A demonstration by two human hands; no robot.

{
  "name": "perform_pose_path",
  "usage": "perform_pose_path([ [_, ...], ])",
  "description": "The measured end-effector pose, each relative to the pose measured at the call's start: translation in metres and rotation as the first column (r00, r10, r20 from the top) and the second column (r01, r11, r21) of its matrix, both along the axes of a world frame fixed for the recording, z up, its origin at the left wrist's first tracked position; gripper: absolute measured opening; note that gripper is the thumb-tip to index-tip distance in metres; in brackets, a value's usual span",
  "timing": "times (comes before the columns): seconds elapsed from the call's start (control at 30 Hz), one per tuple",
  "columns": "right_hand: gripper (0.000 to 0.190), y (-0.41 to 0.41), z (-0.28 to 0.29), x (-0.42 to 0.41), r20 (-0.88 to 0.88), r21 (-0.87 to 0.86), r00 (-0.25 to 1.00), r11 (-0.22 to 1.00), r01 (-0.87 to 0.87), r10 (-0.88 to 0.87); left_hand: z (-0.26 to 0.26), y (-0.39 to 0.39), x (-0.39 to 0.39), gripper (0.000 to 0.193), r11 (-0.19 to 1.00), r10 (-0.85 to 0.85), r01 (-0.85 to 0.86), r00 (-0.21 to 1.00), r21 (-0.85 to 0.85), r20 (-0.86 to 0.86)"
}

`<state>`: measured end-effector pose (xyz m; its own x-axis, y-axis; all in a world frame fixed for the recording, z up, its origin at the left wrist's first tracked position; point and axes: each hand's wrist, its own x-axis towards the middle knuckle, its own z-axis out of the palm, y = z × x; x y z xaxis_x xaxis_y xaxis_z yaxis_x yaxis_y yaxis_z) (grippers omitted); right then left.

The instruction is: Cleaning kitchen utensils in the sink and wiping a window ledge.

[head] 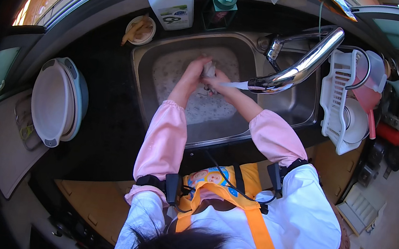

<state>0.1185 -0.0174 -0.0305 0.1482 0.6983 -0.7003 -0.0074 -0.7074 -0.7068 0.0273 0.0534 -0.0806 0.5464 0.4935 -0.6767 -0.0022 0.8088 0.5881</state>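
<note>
Over the left basin of a steel double sink [216, 141], my left hand [195, 69] and my right hand [220, 81] come together around a wet whitish cloth [209, 69]. Part of the bunched cloth sticks up between them; the rest is hidden by my fingers. Below them the basin holds foamy water [208, 107]. Water runs from the chrome faucet [288, 77] onto my right hand. A small darker bit with a pink spot shows just under my hands; I cannot tell what it is.
Behind the sink stand a white pump bottle [173, 5], a green pump bottle [222, 6] and a small bowl with peel-like scraps [145, 40]. Stacked basins [54, 102] lean at the left. A white dish rack [336, 102] holds plates at the right.
</note>
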Motion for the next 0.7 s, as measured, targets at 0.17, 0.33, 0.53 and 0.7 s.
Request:
perform_pose_path([
  [0.17, 0.028, 0.000, -0.024, 0.006, -0.737, -0.335, 0.502, 0.890, 0.309, -0.452, -0.040, -0.005, -0.027, 0.028, 0.969, 0.185, -0.172, 0.981, -0.177, 0.062],
  [0.33, 0.027, 0.004, -0.008, -0.006, -0.742, -0.592, 0.120, 0.728, 0.346, -0.660, -0.060, -0.032, -0.037, 0.035, 0.807, 0.455, -0.197, 0.809, -0.557, 0.373],
  [0.53, 0.027, -0.012, 0.001, 0.000, -0.790, -0.461, 0.203, 0.780, 0.424, -0.578, 0.000, -0.025, 0.000, 0.033, 0.801, 0.526, -0.347, 0.797, -0.488, 0.296],
  [0.7, 0.028, -0.014, 0.000, 0.017, -0.608, -0.289, 0.722, 0.939, 0.185, -0.330, -0.006, -0.005, -0.006, 0.037, 0.991, 0.111, -0.088, 0.962, -0.104, 0.251],
])
